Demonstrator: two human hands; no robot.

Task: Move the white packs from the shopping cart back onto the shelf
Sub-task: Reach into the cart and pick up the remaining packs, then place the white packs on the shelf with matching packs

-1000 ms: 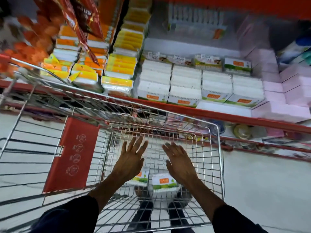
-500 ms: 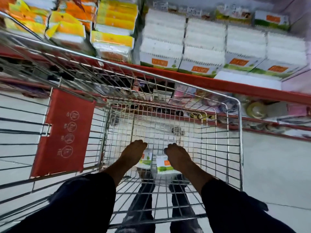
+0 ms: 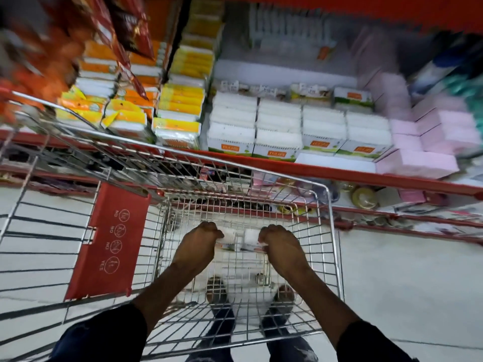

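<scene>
With both fists curled shut, I hold one white pack per hand: the left hand (image 3: 198, 242) on the left pack (image 3: 228, 235), the right hand (image 3: 281, 245) on the right pack (image 3: 251, 236). Both packs sit inside the shopping cart (image 3: 329, 218), above its wire floor. I judge the step as lift-out. The next move calls for clearing the cart's front rim and reaching the shelf (image 3: 337, 173), where matching white packs (image 3: 278, 129) are stacked.

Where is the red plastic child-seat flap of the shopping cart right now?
Head view, lower left: the red plastic flap hangs on the wire cart, just left of the left hand.
</scene>
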